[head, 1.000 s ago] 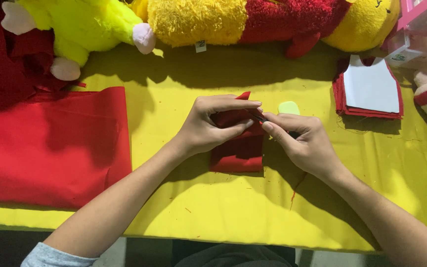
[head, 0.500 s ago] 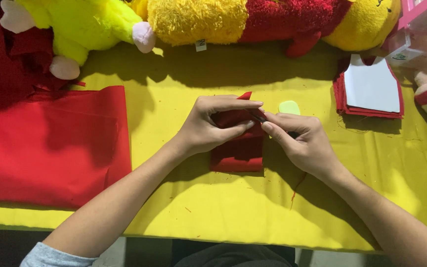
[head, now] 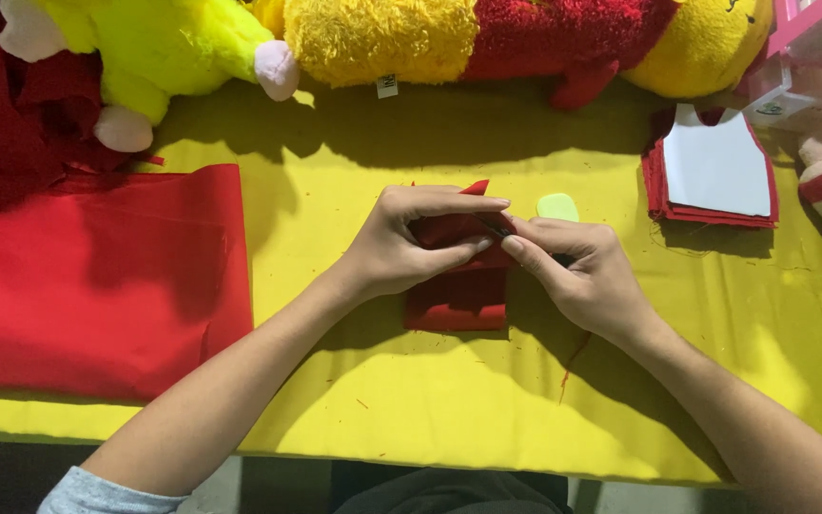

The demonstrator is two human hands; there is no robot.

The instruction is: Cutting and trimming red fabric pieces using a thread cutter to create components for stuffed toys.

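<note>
Both hands are brought together at the centre of the frame over a small piece of dark red fabric (head: 457,290). The left hand (head: 401,249) is curled, its thumb and fingers closed in a pinch on the upper edge of the fabric, apparently so that the edge is kept raised and steady. The right hand (head: 582,271) is set against it from the right, fingertips pressed to the same edge; something thin and dark seems to be held there, but what it is cannot be told. The lower part of the fabric lies flat on the yellow table covering (head: 430,409), just below and between the two hands.

A large sheet of red cloth (head: 97,276) is spread at the left of the frame. Plush toys in yellow-green (head: 154,48), yellow (head: 373,38) and red (head: 554,38) are lined along the top. A stack of cut red pieces topped by a white template (head: 715,171) is seen at the upper right. A small pale green oval object (head: 557,207) rests just above the right hand.
</note>
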